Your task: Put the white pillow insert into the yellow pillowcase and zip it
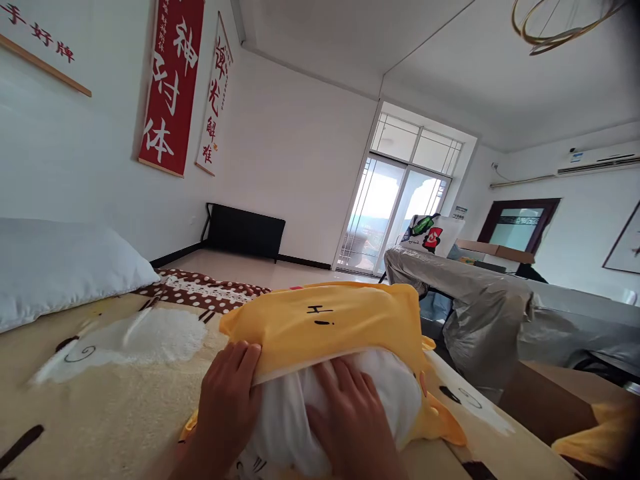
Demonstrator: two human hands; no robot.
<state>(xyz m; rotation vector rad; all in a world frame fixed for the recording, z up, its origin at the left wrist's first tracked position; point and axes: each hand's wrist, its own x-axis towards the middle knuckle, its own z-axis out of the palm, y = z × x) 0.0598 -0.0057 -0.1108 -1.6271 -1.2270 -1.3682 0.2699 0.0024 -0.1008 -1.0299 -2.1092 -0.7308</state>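
A yellow pillowcase with black "Hi" lettering lies in front of me, its opening towards me. A white pillow bulges from that opening, partly covered by the yellow cloth. My left hand is closed on the left side of the pillowcase's edge, fingers curled over the cloth. Just under the opening's edge, my right hand presses into the white pillow with bent fingers, gripping its fabric; some fingertips are hidden in the folds. Both lie on a beige patterned blanket.
Another white pillow lies at the left. On the right stand a table under a silvery cover and an open cardboard box with yellow cloth beside it. A black folded table leans by the far wall.
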